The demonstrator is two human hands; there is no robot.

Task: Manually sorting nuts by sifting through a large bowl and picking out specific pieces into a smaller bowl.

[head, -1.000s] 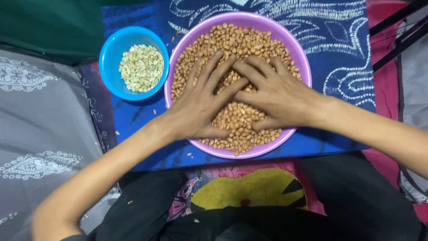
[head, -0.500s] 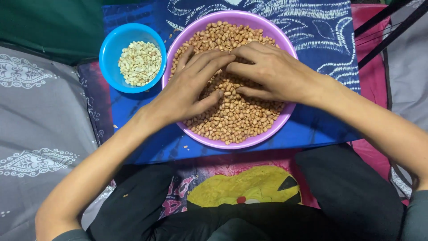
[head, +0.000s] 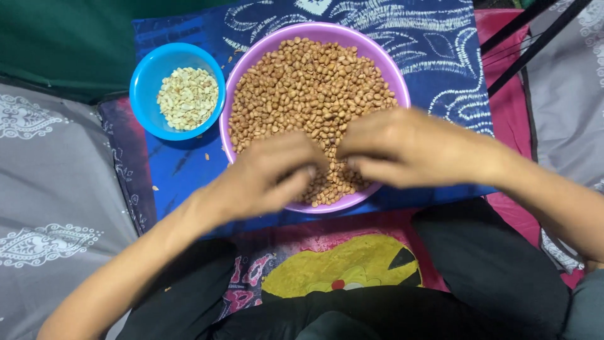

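Note:
A purple bowl (head: 390, 75) full of brown-skinned peanuts (head: 308, 88) stands on a blue patterned cloth. My left hand (head: 267, 176) and my right hand (head: 402, 148) hover over the bowl's near rim, fingertips almost meeting. Both are blurred by motion and have their fingers curled inward. Whether either hand holds any peanuts is hidden by the curled fingers and the blur. Left of the purple bowl is a smaller blue bowl (head: 143, 82) holding pale skinless peanuts (head: 187, 97).
The blue patterned cloth (head: 440, 56) lies on a low surface in front of my lap. Grey patterned fabric (head: 56, 189) is on the left, pink cloth (head: 506, 94) and black rods (head: 535, 41) on the right. A few loose peanut bits (head: 206, 156) lie on the cloth.
Both hands were pressed flat on the peanuts, fingers spread. They have pulled back toward me, lifted to the near rim and curled their fingers. More of the peanuts now show.

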